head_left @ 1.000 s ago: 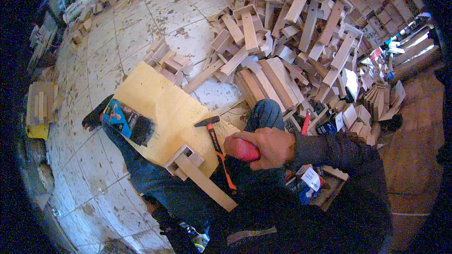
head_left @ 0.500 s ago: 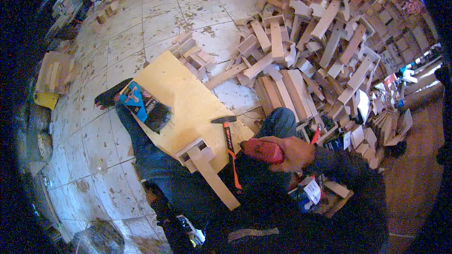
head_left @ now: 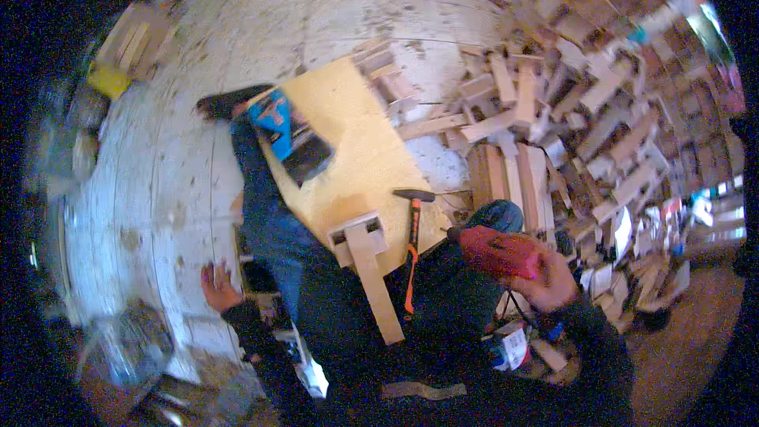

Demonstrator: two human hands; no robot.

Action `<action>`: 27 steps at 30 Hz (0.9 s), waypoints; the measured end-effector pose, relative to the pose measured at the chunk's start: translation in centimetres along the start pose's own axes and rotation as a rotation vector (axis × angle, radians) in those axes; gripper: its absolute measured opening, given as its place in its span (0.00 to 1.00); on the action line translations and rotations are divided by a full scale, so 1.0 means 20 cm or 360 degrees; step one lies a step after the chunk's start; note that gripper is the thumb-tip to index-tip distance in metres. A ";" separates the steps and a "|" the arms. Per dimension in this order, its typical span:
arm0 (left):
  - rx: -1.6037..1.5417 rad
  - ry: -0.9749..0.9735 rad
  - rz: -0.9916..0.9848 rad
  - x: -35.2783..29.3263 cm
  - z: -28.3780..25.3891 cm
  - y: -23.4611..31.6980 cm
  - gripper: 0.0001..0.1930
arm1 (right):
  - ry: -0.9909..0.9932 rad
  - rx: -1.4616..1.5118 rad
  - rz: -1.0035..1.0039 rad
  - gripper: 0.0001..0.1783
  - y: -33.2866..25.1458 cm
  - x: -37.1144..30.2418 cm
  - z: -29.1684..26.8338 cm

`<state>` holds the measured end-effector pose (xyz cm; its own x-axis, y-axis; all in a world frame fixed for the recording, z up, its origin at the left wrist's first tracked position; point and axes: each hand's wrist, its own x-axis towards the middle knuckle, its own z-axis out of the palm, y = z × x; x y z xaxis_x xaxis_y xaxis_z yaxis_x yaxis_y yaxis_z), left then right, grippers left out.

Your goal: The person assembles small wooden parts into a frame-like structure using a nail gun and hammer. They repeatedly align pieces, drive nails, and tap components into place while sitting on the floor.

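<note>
My right hand is closed around a red power drill, whose narrow end points left toward the board's near right corner. Out to the left, over the tiled floor, my left hand is held with its fingers apart and nothing in it. A yellowish wooden board lies between my legs. On its near edge rests a wooden piece, a small box-like frame with a long slat reaching toward me. Just right of it lies a hammer with an orange and black handle.
A blue and black package lies on the board's left side. Many loose wooden pieces are heaped at the far right. Lower right is a white-labelled packet; a transparent bag sits at lower left.
My left hand has come into view at the left, over the floor. The drill in my right hand has moved slightly right relative to the hammer. The whole view has swung and blurred.
</note>
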<state>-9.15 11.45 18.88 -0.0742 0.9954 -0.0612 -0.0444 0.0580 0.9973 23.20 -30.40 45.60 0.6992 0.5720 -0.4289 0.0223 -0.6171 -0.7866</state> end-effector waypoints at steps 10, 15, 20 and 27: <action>-0.0752 -0.1203 -0.0905 -0.82 0.90 0.57 0.06 | -0.0090 -0.0255 -0.0558 0.36 -0.45 -0.21 -0.01; -0.1289 -0.1115 -0.1803 -0.94 0.91 0.68 0.08 | -0.0447 -0.0443 -0.0573 0.32 -0.65 -0.15 0.05; -0.1015 -0.1133 -0.1826 -0.99 0.88 0.63 0.11 | -0.0684 -0.0517 -0.0405 0.32 -0.73 -0.09 0.10; -0.1314 -0.1014 -0.2153 -1.13 0.85 0.48 0.14 | -0.0237 0.1214 0.0643 0.46 -0.75 -0.10 0.16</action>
<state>9.06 -9.17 30.57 0.8177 0.1563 -0.5540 -0.2168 0.9752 -0.0448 19.17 -20.56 56.72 0.4486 0.4853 -0.7505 -0.7283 -0.2883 -0.6217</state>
